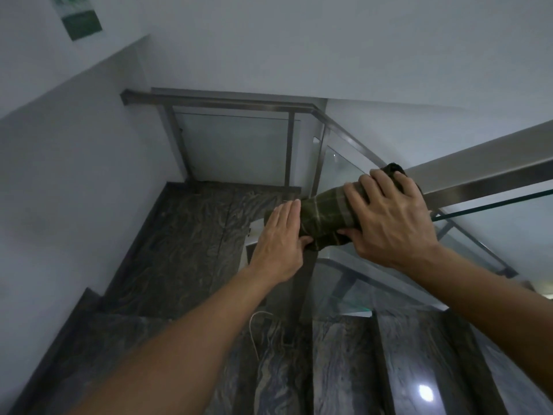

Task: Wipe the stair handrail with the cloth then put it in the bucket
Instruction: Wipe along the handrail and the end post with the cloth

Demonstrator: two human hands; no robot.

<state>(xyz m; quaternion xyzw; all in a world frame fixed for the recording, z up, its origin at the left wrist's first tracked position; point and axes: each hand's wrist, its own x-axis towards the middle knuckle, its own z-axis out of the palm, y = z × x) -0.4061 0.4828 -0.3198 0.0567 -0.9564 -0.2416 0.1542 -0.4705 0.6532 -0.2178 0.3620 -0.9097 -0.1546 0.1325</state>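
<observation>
A dark green checked cloth (324, 218) is wrapped over the lower end of the steel handrail (490, 172), which rises to the upper right. My right hand (392, 217) presses down on the cloth from above, thumb curled under its lower edge. My left hand (279, 245) lies flat against the cloth's left end, fingers straight and thumb touching the fabric. The end of the rail under the cloth is hidden. No bucket is in view.
Glass balustrade panels (344, 166) in steel frames run down to a dark marbled landing (197, 241). Dark stone steps (344, 369) lie below me. A white wall (74, 163) stands on the left. A thin pale cord (254, 330) loops on a step.
</observation>
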